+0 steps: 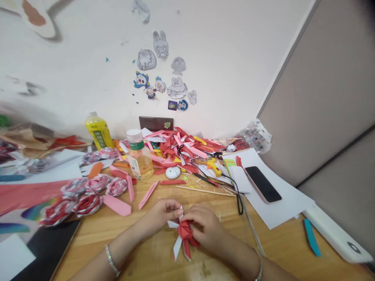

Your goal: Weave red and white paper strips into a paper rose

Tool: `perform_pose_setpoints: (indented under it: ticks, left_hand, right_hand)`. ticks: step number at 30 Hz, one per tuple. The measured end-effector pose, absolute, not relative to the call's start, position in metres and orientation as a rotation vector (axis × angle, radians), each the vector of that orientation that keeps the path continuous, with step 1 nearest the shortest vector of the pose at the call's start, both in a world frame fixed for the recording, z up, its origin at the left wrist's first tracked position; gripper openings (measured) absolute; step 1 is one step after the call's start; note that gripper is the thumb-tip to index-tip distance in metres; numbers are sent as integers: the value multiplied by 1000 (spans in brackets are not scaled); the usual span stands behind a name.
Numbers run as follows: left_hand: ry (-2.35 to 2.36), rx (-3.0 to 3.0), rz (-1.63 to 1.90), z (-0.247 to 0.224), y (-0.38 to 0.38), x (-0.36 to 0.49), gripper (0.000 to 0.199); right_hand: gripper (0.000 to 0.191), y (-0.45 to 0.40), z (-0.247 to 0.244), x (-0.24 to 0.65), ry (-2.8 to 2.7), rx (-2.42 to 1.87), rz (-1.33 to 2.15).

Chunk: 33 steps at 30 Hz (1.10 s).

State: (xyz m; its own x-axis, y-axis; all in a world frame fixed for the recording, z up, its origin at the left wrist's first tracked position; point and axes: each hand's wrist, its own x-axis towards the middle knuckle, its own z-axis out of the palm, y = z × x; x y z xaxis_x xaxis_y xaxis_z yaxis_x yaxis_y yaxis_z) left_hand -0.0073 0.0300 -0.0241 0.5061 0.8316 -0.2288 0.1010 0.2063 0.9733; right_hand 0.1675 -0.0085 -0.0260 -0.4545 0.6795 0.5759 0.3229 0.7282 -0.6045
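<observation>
Low over the front of the wooden table, a red and white folded-paper flower (185,230) is held between my two hands. Its centre is red, and white and red paper strips stick out to the left and downward. My left hand (165,212) pinches a white strip at the top left between thumb and fingertips. Around the right side of the red centre, my right hand (205,224) has its fingers closed, covering part of the folds. Finished-looking red, pink and white paper roses (88,203) lie in a cluster to the left.
Folded paper strips (181,146) are heaped by the wall, with a yellow glue gun (215,168) beside them. A drink bottle (139,156), a yellow bottle (99,130) and a white earbud case (172,172) stand nearby. A phone (263,184) lies on white paper (272,216) at right.
</observation>
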Motion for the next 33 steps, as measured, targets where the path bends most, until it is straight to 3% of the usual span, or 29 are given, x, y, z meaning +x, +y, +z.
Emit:
perform_pose_setpoints:
  ticks: [11, 19, 25, 33]
  left_hand:
    - [984, 1206, 639, -14, 20, -1, 45]
    - [987, 1226, 654, -13, 21, -3, 47]
    - [1005, 1290, 675, -15, 22, -2, 48]
    - [1020, 1394, 741, -16, 27, -5, 36]
  right_hand:
    - [10, -8, -19, 167, -2034, -852, 704]
    - [16, -7, -18, 171, -2128, -686, 519]
    - [19, -7, -15, 173, -2162, -728, 602]
    - [32, -2, -13, 181, -2219, -658, 601]
